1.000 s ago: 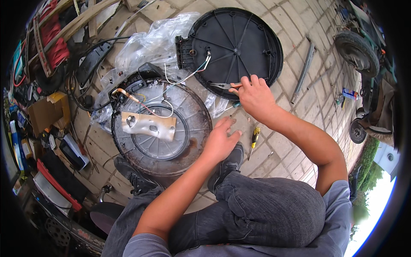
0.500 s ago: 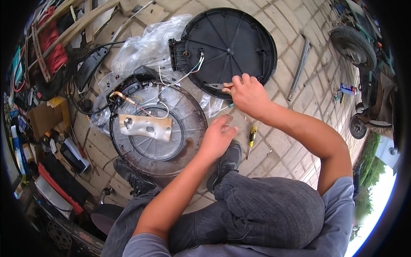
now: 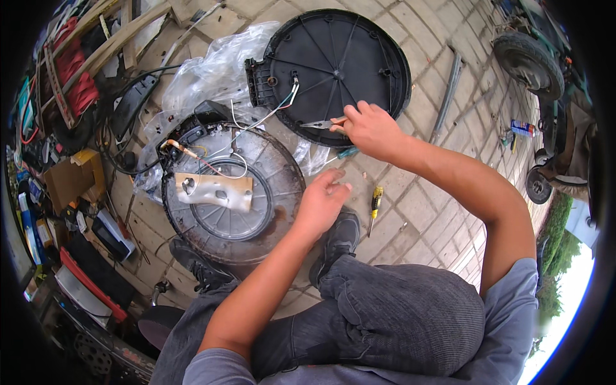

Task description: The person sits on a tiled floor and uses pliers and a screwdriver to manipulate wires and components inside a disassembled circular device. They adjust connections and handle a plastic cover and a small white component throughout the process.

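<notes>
My right hand (image 3: 374, 131) is closed around pliers (image 3: 319, 124) with long metal jaws and orange handles. The jaws point left, over the near rim of a round black ribbed cover (image 3: 372, 70). My left hand (image 3: 323, 202) hovers beside the right edge of a round metal base (image 3: 282, 167), fingers apart and nothing visible in them. On that base, a tan and white plate with holes (image 3: 221, 192) covers part of the central ring. Thin white and blue wires (image 3: 264, 120) run from the base to the cover's connector.
A yellow-black screwdriver (image 3: 376, 202) lies on the paving right of my shoe. Clear plastic sheeting (image 3: 221, 64) spreads behind the base. A grey tube (image 3: 447, 96) lies farther right, near a wheel (image 3: 527, 64). Wood, a cardboard box (image 3: 74, 179) and cables crowd the left.
My right hand has risen slightly and tilted the pliers a little, still over the cover's rim. The whole view has shifted slightly. My left hand stays beside the base.
</notes>
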Motion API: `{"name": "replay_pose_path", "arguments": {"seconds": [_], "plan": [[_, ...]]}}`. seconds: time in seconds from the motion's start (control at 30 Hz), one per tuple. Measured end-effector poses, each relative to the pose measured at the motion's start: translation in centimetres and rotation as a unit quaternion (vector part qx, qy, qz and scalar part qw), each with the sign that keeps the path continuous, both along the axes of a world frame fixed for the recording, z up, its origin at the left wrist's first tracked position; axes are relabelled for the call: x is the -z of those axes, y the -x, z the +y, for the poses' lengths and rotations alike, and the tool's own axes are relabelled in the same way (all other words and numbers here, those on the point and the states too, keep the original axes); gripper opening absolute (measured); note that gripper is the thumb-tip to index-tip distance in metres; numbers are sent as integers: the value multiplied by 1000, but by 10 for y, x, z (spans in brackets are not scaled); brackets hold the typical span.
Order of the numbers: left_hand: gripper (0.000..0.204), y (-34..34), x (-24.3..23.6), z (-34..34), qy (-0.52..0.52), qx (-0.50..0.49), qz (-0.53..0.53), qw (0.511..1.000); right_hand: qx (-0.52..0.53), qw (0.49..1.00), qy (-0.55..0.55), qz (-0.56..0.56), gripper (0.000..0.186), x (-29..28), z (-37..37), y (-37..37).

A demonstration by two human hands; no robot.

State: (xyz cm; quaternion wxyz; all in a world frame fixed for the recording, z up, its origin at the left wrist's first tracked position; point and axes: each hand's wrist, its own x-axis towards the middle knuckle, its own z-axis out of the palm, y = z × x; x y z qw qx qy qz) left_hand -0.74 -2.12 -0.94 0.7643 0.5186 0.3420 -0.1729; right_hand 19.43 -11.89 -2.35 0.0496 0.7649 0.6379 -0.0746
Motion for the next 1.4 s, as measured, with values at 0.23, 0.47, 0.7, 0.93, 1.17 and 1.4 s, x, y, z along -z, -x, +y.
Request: {"name": "replay_pose_path", "arguments": {"seconds": [0.23, 0.47, 0.7, 0.93, 1.17, 1.4], "plan": [[45, -2, 1, 1, 26, -14, 11, 999, 188, 835, 251, 453, 14, -17, 23, -24], [37, -12, -15, 12, 127, -115, 69, 983, 354, 551, 238, 717, 21, -14, 13, -38], [34, -11, -16, 35, 252, -286, -35, 924, 215, 641, 256, 691, 28, -73, -22, -19], [28, 1, -11, 39, 204, -85, -54, 974, 327, 447, 260, 791, 34, -75, -70, -17], [18, 10, -14, 22, -228, 313, -76, 919, 255, 816, 237, 461, 29, -80, -30, 1], [40, 16, -16, 11, -233, 296, -134, 917, 229, 962, -4, 148, 36, -12, 10, 69]]}}
